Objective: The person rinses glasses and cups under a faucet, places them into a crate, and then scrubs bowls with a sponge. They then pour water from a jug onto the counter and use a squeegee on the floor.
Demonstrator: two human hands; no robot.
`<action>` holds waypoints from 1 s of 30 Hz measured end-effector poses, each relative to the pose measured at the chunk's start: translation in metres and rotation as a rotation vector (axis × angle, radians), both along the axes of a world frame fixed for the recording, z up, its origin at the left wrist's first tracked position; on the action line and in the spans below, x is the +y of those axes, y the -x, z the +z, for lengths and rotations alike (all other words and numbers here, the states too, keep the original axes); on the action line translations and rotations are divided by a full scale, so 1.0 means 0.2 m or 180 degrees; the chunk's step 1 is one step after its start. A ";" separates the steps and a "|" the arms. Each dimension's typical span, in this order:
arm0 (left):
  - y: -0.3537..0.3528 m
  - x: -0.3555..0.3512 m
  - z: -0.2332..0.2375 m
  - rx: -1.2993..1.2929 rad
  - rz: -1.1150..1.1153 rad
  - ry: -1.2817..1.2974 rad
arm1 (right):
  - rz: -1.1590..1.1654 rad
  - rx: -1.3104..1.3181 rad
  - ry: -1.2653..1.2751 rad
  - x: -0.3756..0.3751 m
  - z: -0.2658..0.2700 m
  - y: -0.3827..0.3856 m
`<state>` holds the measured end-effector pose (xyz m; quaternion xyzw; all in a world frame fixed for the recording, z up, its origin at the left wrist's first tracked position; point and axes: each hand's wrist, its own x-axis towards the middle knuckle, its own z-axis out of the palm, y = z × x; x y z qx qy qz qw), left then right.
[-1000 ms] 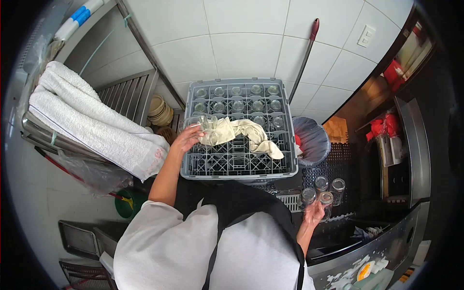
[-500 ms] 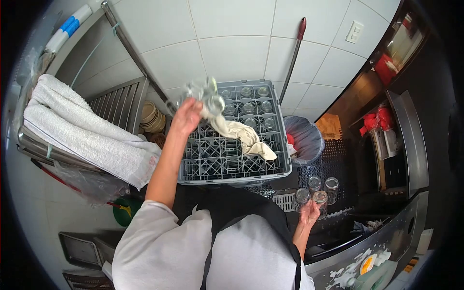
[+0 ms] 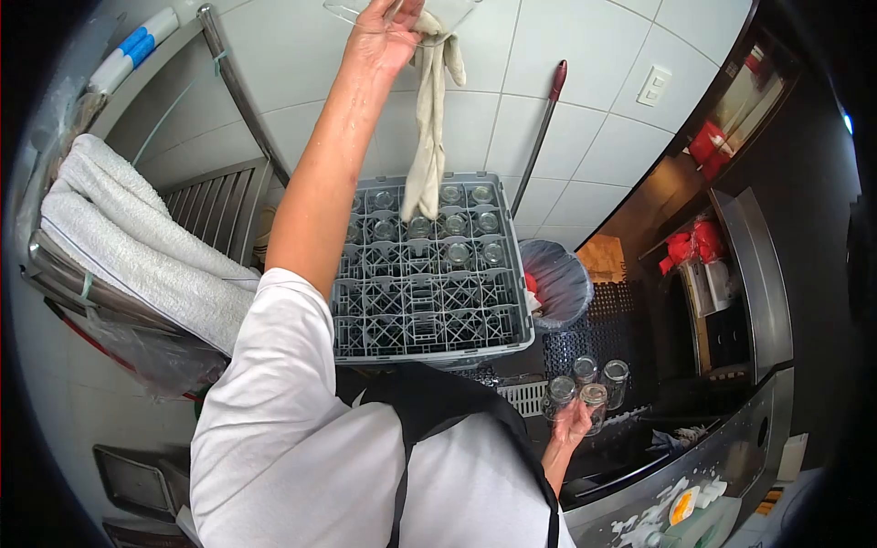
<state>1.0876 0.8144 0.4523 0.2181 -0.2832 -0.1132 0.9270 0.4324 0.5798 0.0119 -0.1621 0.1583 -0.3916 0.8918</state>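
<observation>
My left hand (image 3: pixel 388 36) is raised at the top edge, its fingers closed on clear glassware (image 3: pixel 452 20) that is partly cut off by the frame. A cream cloth (image 3: pixel 427 137) hangs from the same hand, its lower end over the rack. Below stands a grey glass rack (image 3: pixel 434 354) with upside-down glasses (image 3: pixel 456 225) in several far compartments; the near compartments hold none. Low at the right, my right hand (image 3: pixel 572 423) grips a cluster of clear drinking glasses (image 3: pixel 594 397), bottoms up. Its fingers are partly hidden behind the glasses.
White towels (image 3: pixel 137 237) drape over a metal rack on the left. A lined bin (image 3: pixel 562 288) stands right of the glass rack, near a pole with a red handle (image 3: pixel 558 82). A steel counter (image 3: pixel 639 498) with suds lies at the lower right.
My left hand has risen from above the rack to the top edge, lifting the glassware and the cloth. The cloth now hangs down instead of lying across the rack. My right hand still holds its glasses.
</observation>
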 end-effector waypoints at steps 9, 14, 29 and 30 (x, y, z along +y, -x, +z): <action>0.35 0.11 -0.55 0.0670 0.0239 -0.1879 | 0.0152 -0.0189 -0.0171 -0.01 -0.06 0.01; 0.45 0.28 -0.77 0.1190 0.0329 -0.1857 | 0.0264 -0.0225 -0.0254 -0.04 -0.05 -0.07; 1.09 0.25 -2.08 0.2861 0.0197 0.0704 | 0.1187 -0.0082 0.0157 -0.16 0.16 -0.29; 1.09 0.24 -2.04 0.2930 0.0214 0.0778 | 0.1172 -0.0007 0.0195 -0.16 0.20 -0.31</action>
